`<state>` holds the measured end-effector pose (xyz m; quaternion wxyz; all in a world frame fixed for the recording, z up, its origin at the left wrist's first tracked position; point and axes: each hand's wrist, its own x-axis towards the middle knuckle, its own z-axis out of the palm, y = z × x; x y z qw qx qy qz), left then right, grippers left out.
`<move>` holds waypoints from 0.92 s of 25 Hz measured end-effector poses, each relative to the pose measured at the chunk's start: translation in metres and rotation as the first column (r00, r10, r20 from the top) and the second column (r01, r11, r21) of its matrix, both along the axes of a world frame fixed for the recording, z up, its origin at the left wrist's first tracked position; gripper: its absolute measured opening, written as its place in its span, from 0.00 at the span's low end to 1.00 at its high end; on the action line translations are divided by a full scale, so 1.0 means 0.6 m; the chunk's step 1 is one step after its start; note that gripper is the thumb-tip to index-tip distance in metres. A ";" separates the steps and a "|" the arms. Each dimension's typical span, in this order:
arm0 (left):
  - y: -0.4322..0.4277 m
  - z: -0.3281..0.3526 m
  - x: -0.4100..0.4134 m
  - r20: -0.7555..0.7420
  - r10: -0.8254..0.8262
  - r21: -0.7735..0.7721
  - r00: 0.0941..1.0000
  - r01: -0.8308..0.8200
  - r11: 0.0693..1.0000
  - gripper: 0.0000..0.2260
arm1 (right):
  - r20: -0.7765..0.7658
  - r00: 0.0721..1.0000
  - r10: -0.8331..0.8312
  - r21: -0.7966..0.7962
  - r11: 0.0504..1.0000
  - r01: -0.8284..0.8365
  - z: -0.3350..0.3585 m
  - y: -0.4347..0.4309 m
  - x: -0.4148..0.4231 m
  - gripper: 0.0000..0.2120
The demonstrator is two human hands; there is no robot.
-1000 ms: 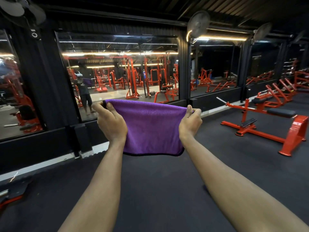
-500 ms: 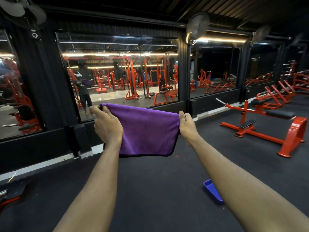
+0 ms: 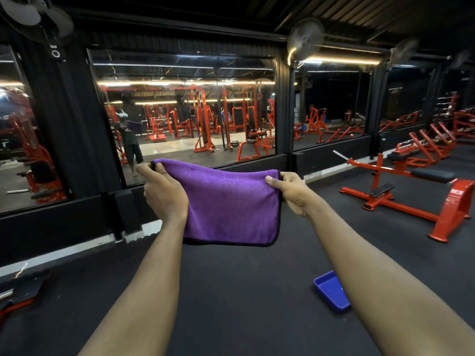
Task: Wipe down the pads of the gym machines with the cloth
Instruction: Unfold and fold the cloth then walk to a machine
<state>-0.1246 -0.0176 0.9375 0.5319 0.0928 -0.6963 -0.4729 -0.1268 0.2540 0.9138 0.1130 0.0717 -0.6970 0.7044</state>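
A purple cloth [image 3: 231, 204] with a dark hem hangs spread out in front of me at chest height. My left hand [image 3: 164, 194] pinches its top left corner. My right hand [image 3: 290, 191] pinches the top right corner, thumb on the near face. To the right stands a red gym machine [image 3: 447, 209] with a black pad [image 3: 431, 174] on top, well beyond my reach. More red machines with black pads [image 3: 401, 155] line the far right.
A blue plastic tray [image 3: 331, 291] lies on the black rubber floor below my right forearm. Wall mirrors [image 3: 185, 116] ahead reflect red machines and a person. A red and black machine base [image 3: 18, 294] sits low at the left edge.
My hands have come a little lower and closer together than a second ago, the cloth's top edge now sags, and the blue tray has come into view beneath my right arm.
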 end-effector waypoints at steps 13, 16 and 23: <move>0.024 0.007 0.014 -0.270 0.044 -0.130 0.962 -0.081 0.988 0.15 | -0.454 0.515 -0.727 -0.214 0.650 0.729 0.020 -0.044 0.030 0.14; 0.024 -0.001 0.013 -0.227 0.017 -0.167 0.974 -0.056 0.984 0.14 | -0.475 0.491 -0.730 -0.136 0.612 0.779 0.016 -0.032 0.027 0.16; 0.015 -0.014 0.000 -0.096 -0.035 -0.194 0.995 0.015 0.981 0.15 | -0.461 0.564 -0.686 0.127 0.577 0.806 0.015 0.004 0.018 0.16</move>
